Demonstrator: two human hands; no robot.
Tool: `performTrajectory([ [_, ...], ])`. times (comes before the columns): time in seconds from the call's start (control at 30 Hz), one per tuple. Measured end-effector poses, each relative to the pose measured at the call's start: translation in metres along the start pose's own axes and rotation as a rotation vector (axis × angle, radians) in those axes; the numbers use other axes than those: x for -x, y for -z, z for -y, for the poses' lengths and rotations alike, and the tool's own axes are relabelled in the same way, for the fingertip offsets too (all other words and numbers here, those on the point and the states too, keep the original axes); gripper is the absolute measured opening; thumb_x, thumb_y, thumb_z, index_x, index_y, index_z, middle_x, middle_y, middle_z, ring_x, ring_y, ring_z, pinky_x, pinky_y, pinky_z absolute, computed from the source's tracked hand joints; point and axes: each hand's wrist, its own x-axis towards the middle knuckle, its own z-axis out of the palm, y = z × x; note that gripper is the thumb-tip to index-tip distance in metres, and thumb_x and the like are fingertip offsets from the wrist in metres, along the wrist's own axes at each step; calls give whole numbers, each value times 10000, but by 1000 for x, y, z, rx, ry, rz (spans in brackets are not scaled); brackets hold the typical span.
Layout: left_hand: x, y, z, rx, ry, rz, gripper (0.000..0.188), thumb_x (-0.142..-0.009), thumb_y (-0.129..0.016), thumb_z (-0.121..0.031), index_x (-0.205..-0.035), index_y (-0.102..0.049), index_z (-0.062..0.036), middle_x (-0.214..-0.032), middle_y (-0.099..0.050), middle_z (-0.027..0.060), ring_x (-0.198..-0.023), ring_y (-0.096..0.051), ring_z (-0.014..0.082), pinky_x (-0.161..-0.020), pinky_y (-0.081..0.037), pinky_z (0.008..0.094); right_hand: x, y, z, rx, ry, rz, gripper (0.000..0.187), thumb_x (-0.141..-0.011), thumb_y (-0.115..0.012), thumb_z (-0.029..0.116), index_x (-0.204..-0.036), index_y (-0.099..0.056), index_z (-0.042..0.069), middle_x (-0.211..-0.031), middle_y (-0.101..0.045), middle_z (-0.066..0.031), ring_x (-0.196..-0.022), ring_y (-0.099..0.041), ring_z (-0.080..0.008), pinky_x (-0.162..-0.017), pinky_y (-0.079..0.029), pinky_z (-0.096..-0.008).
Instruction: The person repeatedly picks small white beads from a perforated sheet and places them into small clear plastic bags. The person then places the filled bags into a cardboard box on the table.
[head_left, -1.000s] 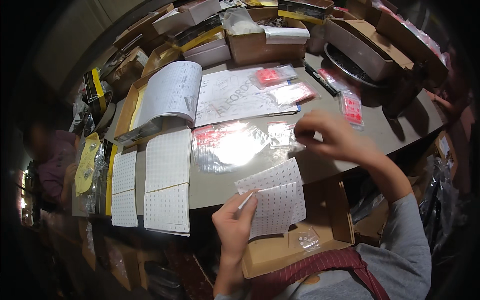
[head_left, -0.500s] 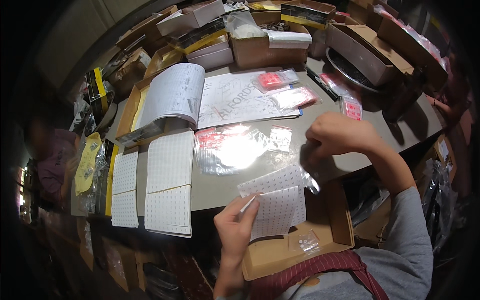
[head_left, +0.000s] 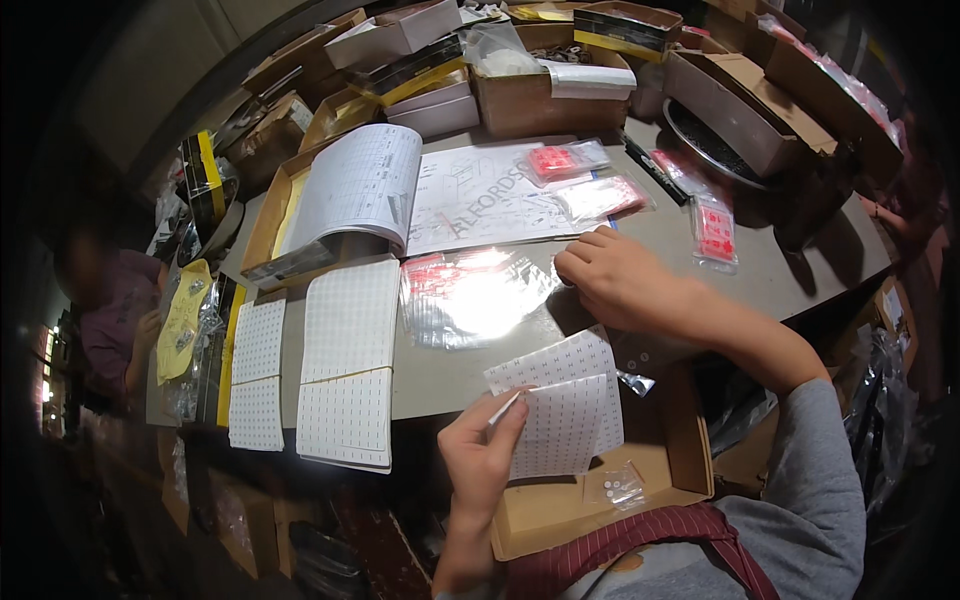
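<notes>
Right hand [head_left: 625, 285] shifted down from surface middle toward near edge, now resting curled on clear bag pile [head_left: 475, 295]; whether grip pinches a bag, cannot tell; left hand [head_left: 485, 460] grasps sticker sheet [head_left: 560, 410] over open carton [head_left: 600, 490] below near edge; one small filled bag [head_left: 615, 487] in carton; many bags left, so early stage, I judge.

Overhead light glares off the clear plastic bags [head_left: 478, 296], while dark, bent fisheye edges blur.
</notes>
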Motion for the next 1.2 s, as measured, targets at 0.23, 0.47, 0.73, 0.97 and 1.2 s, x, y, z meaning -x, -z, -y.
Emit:
performTrajectory([
  [0.23,3,0,-8,112,71,-33,217,-956,-702,-18,-1141,-762,78,-915,-712,42,-816,-604,98,-738,-466,235,7,24,-11,56,-307,240,318,-825,-768,165,-1026,-571,18,-1003,-655,-156,-1078,-601,-352,-974,-450,-439],
  [0.47,12,35,4,360,58,-138,265,-906,-706,-11,-1109,-718,159,-949,-744,132,-832,-672,164,-809,-506,275,45,58,-14,-276,-400,393,561,-801,-855,353,-1154,-577,17,-1059,-635,-166,-1121,-572,-373,-981,-450,-445],
  [0.73,10,26,-12,344,91,-210,115,-895,-706,-20,-893,-708,95,-833,-694,64,-733,-582,116,-725,-434,256,78,79,29,-219,-292,431,624,-769,-878,347,-1213,-559,46,-1117,-609,-142,-1124,-563,-343,-984,-442,-436],
  [0.97,-4,17,-9,188,116,-77,103,-878,-708,-17,-863,-707,85,-784,-654,31,-704,-549,97,-700,-394,222,96,84,43,-477,-170,242,318,-880,-747,299,-1006,-634,30,-974,-649,-156,-990,-628,-360,-871,-491,-467],
  [1.2,-13,-19,-15,11,109,70,192,-943,-780,-118,-1014,-773,60,-788,-688,37,-671,-584,100,-612,-455,250,85,65,75,-474,-71,-184,246,-900,-708,214,-1032,-612,29,-953,-628,-158,-934,-620,-389,-826,-492,-485],
])
